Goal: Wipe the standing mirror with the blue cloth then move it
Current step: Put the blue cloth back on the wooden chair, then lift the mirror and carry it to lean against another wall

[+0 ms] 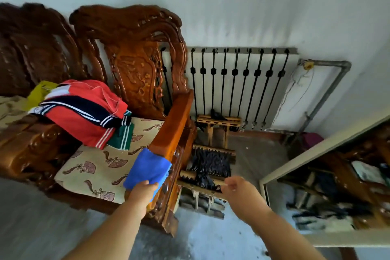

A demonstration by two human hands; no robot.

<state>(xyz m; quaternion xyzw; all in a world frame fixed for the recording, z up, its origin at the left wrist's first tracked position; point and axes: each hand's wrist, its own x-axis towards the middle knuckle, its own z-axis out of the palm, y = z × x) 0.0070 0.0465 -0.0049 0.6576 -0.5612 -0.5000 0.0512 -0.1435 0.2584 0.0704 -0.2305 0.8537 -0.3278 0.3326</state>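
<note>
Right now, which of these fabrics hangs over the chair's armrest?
The blue cloth, gripped by the left hand; the red garment and green garment lie on the seat cushion.

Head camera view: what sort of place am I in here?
Most likely a living room in a home. A carved reddish-brown wooden armchair with a fan-patterned cushion holds a pile of folded red and navy clothes, and a white wall radiator with black bars is on the wall beside it.

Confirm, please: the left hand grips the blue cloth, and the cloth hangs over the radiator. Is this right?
No. The head view shows the left hand gripping the blue cloth, but the cloth hangs over the wooden chair's armrest, not over the radiator.
</note>
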